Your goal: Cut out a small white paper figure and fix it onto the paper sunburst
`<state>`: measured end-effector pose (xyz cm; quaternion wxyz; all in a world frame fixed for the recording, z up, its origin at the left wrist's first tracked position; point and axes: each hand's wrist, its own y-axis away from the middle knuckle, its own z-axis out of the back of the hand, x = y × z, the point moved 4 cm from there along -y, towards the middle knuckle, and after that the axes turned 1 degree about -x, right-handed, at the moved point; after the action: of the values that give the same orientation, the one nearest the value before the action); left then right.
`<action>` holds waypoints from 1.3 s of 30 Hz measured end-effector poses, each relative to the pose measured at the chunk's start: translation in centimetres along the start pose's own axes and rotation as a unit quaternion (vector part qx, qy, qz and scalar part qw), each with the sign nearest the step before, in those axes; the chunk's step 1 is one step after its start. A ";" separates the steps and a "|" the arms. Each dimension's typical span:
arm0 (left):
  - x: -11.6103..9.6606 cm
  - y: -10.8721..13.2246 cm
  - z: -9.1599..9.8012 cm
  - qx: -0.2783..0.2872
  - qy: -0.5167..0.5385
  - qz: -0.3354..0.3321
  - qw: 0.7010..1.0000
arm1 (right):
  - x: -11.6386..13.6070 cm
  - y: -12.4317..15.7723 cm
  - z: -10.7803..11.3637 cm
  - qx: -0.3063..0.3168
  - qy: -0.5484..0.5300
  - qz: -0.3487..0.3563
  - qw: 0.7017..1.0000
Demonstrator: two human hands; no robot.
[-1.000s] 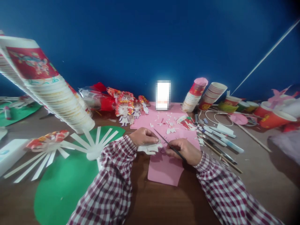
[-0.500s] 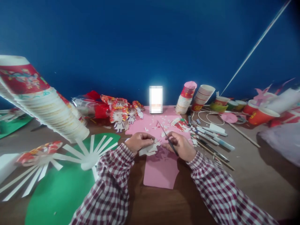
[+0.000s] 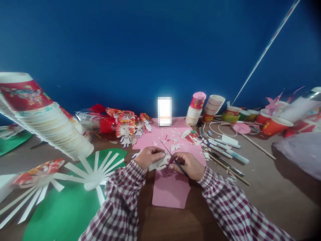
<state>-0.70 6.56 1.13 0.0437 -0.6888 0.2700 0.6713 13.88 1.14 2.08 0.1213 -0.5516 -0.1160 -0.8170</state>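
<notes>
— Blue wall is filling the background, and the brown tabletop (image 3: pixel 263 187) is lying below it. What are the hands doing?
— The left hand (image 3: pixel 147 157) is pinching a white paper cutout (image 3: pixel 160 163), its grip closed on the edge, over the pink sheet (image 3: pixel 170 190) at mid-tabletop. The right hand (image 3: pixel 189 164) is clasping a thin dark tool (image 3: pixel 175 161) (scissors or blade, I cannot tell), which is crossing the cutout.
— And nearby?
— Pens (image 3: pixel 225 149) are lying near the right hand, and a stack of paper cups (image 3: pixel 45 117) is leaning at far left.
</notes>
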 end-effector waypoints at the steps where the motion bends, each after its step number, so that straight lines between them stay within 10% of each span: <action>1: 0.0 0.0 0.0 0.000 0.001 0.001 1.000 | 0.1 0.0 0.0 0.004 0.003 0.002 1.000; 39: 0.4 -0.4 0.3 0.022 -0.002 -0.005 1.000 | 0.0 0.0 0.1 0.008 0.071 0.012 0.997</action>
<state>-0.81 6.89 0.61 0.0628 -0.6877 0.2814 0.6663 13.99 1.20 2.13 0.1432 -0.4928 -0.1069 -0.8516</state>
